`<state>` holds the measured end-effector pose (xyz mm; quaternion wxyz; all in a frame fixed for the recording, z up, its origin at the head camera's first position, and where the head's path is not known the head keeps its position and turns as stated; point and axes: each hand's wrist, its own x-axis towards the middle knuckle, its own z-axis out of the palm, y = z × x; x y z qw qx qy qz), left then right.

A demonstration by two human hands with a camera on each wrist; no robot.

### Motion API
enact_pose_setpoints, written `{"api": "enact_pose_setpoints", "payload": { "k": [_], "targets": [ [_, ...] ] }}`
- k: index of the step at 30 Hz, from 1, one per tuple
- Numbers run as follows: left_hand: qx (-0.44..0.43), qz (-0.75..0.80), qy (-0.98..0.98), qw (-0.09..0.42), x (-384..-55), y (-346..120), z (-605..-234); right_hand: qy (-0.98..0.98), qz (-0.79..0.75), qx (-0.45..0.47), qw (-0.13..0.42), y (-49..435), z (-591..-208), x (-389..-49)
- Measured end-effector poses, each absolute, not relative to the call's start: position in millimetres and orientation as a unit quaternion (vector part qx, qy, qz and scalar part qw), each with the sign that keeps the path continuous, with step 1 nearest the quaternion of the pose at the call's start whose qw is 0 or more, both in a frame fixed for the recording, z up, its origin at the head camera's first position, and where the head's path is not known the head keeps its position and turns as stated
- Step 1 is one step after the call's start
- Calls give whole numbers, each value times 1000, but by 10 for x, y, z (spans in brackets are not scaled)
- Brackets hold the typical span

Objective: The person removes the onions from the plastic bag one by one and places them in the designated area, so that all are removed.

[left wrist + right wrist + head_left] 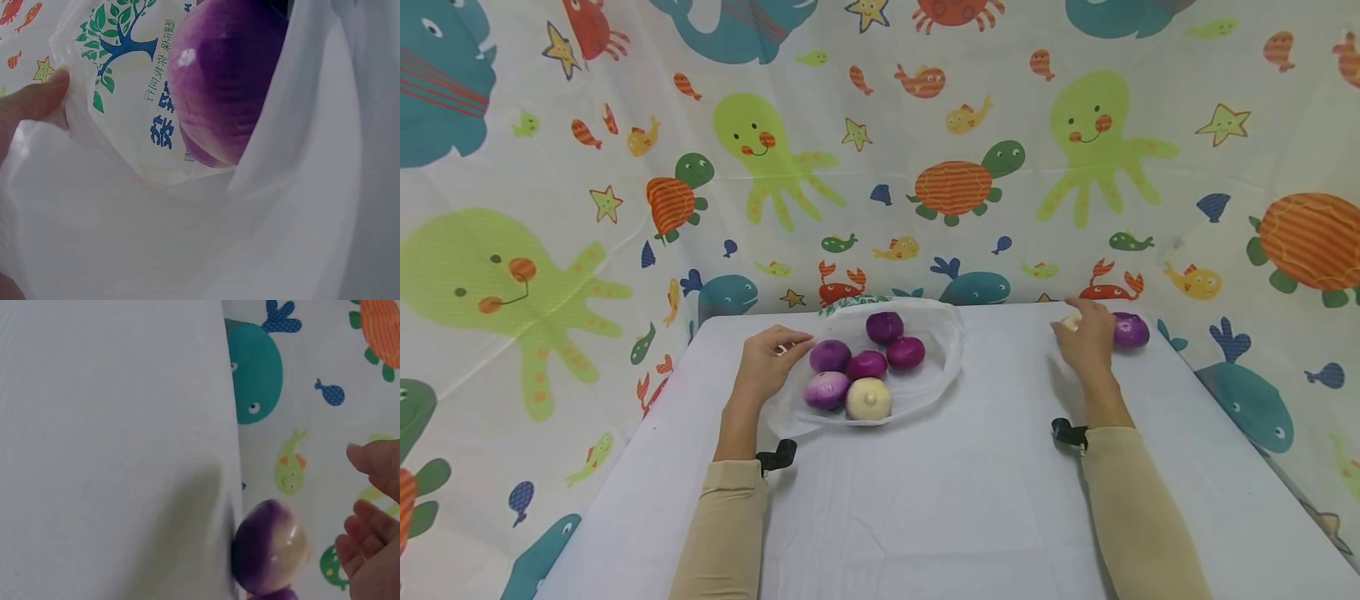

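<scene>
My left hand (767, 362) pinches the left rim of a white plastic bag (943, 375), which lies spread open on the table. Inside it are several purple onions (867, 365) and a cream-coloured one (868, 400). In the left wrist view a purple onion (225, 81) fills the bag's mouth, and a finger (40, 97) lies at the bag's edge. On the far right, my right hand (1086, 337) hovers with parted fingers near a half-purple, half-pale onion (272, 547). Beside that onion sits another purple onion (1130, 331).
A white cloth covers the table (940, 500). Behind it and along both sides hangs a curtain (880, 167) printed with sea animals. The two onions at the right sit near the table's far edge.
</scene>
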<state>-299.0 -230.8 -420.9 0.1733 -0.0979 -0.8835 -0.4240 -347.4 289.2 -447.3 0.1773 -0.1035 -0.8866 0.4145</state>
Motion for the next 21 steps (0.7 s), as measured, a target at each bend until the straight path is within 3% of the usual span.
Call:
{"api": "enact_pose_setpoints", "payload": {
  "k": [21],
  "targets": [
    [-107, -423, -881, 181, -2996, -2308, -4216, -870, 412, 93, 254, 2319, -4097, -3327]
  ]
}}
